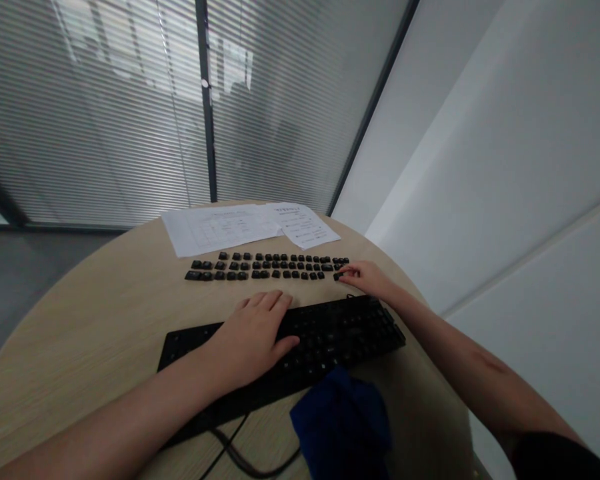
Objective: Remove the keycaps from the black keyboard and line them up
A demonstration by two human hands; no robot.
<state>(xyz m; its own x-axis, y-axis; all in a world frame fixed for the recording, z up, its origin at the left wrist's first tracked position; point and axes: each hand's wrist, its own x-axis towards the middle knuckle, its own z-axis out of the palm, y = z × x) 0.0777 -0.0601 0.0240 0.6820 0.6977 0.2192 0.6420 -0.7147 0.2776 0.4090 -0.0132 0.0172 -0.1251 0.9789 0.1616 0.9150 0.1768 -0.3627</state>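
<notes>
My left hand (255,337) lies across a black keyboard (330,340), fingers stretched out and thumb spread over the keys. Beyond the keyboard, loose black keycaps (267,265) stand in three rows on the table. At the right end of these rows, my right hand (363,275) has its fingers pinched together at a black keycap (337,277) in the nearest row. The fingertips partly cover the neighbouring caps. My left hand and forearm hide the middle and part of the left side of the keyboard.
Two overlapping printed sheets (230,227) lie behind the keycaps on the round wooden table (90,307). A dark blue cloth (343,427) bunches against the keyboard's near edge, beside a black cable (245,467). A white wall (520,167) rises close on the right.
</notes>
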